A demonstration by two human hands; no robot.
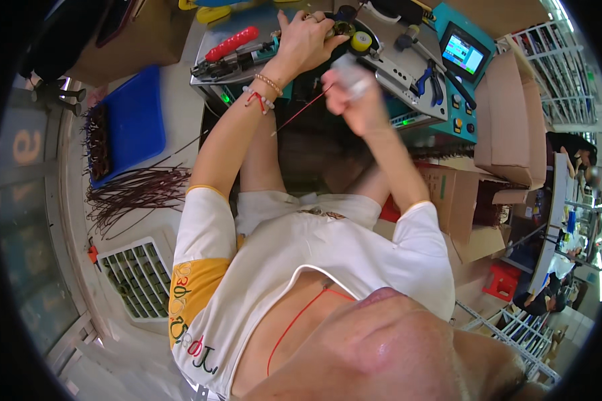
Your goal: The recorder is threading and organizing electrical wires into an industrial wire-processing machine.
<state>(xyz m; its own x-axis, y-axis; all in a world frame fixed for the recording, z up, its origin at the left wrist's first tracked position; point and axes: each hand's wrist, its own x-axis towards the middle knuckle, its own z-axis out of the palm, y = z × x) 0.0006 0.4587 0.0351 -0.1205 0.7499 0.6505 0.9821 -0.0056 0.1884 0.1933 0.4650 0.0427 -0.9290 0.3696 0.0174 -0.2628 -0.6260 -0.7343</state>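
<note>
My left hand [304,41], with beaded bracelets at the wrist, reaches over the bench-top machine [394,75]. Its fingers are apart, with the thumb stretched out, and the fingertips lie against a dark round part beside a yellow roller [361,41]. Lower and to the right, my right hand [362,107] is smeared by motion. Its fingers close round a shiny grey, partly clear object [352,79] whose kind I cannot make out. A thin dark red wire [301,111] slants down-left from near that hand. Left of my left hand lies a tool with a red ribbed handle [231,43].
Blue-handled pliers [424,81] and a small hammer [408,39] lie right of the machine, near a teal control box with a lit screen [464,52]. Dark wires [137,194], a blue tray [135,127] and a gridded tray [135,277] are at left. Cardboard boxes [512,120] stand at right.
</note>
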